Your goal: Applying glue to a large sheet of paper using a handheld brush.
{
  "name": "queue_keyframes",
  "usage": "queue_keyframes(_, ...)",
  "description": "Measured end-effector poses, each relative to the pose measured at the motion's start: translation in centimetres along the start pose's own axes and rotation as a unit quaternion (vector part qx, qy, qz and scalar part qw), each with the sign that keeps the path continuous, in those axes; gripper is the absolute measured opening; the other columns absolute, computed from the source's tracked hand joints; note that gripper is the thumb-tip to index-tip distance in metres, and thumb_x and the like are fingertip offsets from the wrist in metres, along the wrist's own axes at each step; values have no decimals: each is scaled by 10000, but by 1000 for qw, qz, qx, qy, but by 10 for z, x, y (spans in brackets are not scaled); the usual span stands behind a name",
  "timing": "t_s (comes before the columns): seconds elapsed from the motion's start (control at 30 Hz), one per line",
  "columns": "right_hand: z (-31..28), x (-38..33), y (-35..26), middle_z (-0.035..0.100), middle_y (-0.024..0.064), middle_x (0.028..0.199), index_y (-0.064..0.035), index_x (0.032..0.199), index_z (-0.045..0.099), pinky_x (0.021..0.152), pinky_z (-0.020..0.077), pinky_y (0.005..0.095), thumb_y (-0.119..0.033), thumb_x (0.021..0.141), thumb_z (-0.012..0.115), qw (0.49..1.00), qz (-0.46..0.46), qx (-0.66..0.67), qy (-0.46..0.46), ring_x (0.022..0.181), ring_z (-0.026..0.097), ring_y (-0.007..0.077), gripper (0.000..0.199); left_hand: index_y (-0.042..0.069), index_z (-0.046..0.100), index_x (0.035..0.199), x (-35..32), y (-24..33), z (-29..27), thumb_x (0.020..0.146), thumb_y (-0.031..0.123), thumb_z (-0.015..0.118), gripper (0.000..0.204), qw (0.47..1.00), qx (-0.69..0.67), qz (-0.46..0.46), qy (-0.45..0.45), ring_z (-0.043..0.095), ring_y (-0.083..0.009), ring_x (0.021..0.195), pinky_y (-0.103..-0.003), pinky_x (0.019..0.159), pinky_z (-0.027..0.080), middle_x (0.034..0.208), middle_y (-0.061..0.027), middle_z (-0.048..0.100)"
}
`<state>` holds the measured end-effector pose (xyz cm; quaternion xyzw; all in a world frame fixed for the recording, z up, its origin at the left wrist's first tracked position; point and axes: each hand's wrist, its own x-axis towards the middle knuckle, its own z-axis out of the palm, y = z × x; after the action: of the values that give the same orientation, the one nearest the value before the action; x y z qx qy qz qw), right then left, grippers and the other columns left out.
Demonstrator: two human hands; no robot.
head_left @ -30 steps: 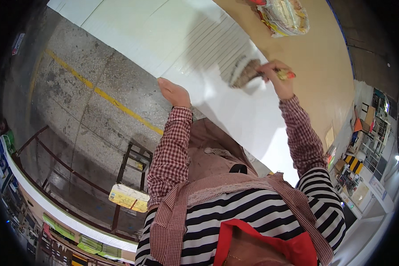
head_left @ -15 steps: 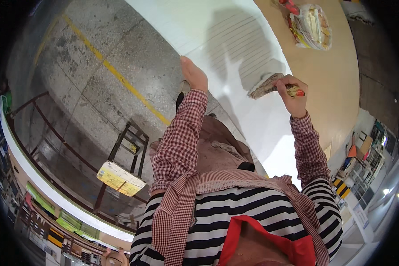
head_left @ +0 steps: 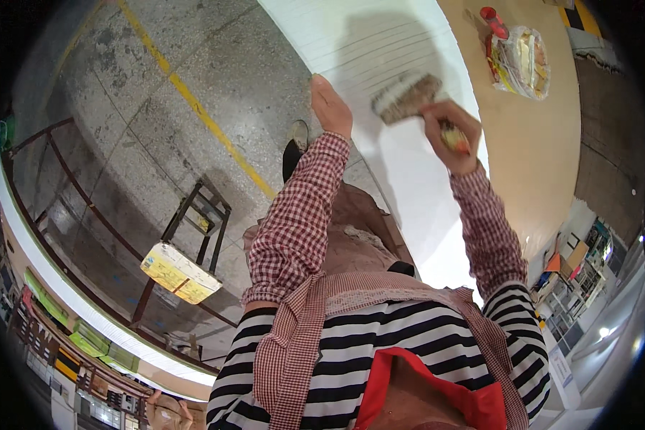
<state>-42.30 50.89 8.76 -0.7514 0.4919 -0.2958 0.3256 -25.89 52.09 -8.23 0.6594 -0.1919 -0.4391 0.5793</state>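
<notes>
My right hand [head_left: 454,135] is closed around the handle of a wide, flat brush [head_left: 413,98], blurred by motion. Its worn, brownish bristle end points left over a white sheet [head_left: 430,190], and the handle's yellow and red end shows below my fingers. Thin, roughly parallel lines run across the sheet's far part, where my shadow falls. At the sheet's left edge is my left hand [head_left: 331,107], holding nothing visible, its fingers stretched out along the edge. Whether it presses on the sheet I cannot tell.
On the tan tabletop [head_left: 527,158] to the right lie a clear plastic bag [head_left: 523,64] with things inside and a red object [head_left: 493,23]. A stool with a yellowish-white seat [head_left: 181,272] stands on the grey floor at left, near a brown metal frame [head_left: 97,208].
My right hand has swung the brush left and farther away over the sheet. My left hand stays by the left edge, and the whole view has shifted slightly.
</notes>
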Motion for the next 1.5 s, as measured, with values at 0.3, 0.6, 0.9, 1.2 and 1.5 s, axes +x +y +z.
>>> queue_keyframes(0.3,24,50,-13,676,105,807,32,810,631,627,491,239,76,779,629,993,-25,90,76,685,606,106,54,-109,511,1062,5,-2,6,1037,378,298,532,995,-14,84,51,529,-308,884,-374,843,415,989,-242,579)
queue_keyframes(0.6,0,-9,-19,678,123,814,15,775,609,620,501,268,88,703,647,998,-48,-24,-43,670,640,179,109,-84,501,981,3,9,0,1038,343,297,476,993,12,103,64,488,-289,799,-368,772,420,888,-197,553)
queue_keyframes(0.9,-3,-43,1,670,116,831,11,835,623,608,484,254,69,726,641,995,91,10,-30,688,617,152,125,-60,471,1093,0,9,-1,1039,353,290,453,995,36,75,49,494,-232,859,-333,830,402,935,-160,529)
queue_keyframes(1.2,-74,-22,-31,534,181,1255,1,1162,492,729,530,293,-130,944,494,938,216,258,87,820,635,217,254,4,214,1464,-43,18,-18,1027,249,320,512,962,178,207,32,289,-395,1327,-438,1079,275,1463,-273,229)
queue_keyframes(1.5,-19,52,-21,689,110,919,14,900,644,732,501,269,-126,919,594,984,114,123,62,795,616,135,150,6,213,1473,-31,5,-19,1022,233,311,514,953,202,224,-16,248,-397,1377,-468,1120,232,1495,-233,249)
